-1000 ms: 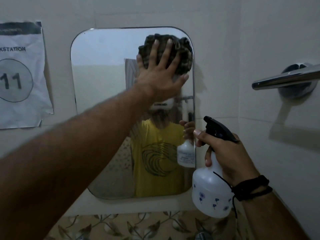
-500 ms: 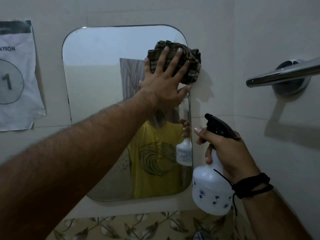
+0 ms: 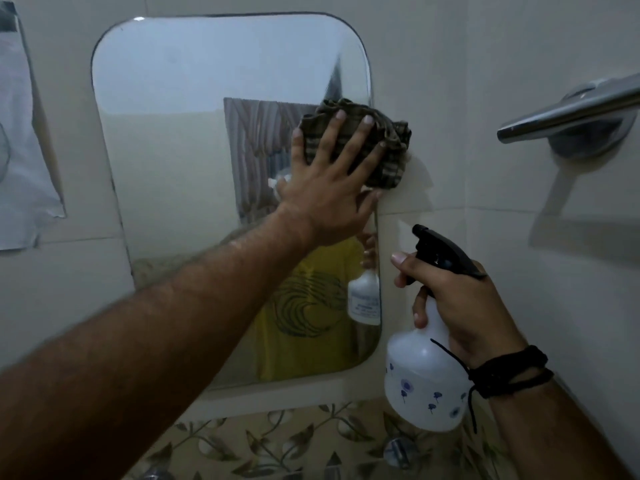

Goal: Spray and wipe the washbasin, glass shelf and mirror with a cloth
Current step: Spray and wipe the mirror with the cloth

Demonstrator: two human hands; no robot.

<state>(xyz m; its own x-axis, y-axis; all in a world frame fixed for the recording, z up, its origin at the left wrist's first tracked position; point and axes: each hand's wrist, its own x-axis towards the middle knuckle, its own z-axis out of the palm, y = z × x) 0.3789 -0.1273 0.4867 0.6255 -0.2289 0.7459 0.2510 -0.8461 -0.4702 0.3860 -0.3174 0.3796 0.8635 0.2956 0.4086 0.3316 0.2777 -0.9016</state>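
Cloth, soft and bunched at the mirror's right edge, flattens under my splayed left hand, while my right hand grips the light, slick spray bottle by its neck.

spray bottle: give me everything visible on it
The spray bottle has a rounded, translucent white plastic body printed with small blue flowers and a black trigger head on top. It is held upright in the air, right of the mirror's lower edge, touching no surface. The right hand grips its neck, fingers curled round it, index finger lying along the head. A black cord from the wrist hangs against the body. Its liquid level cannot be told.
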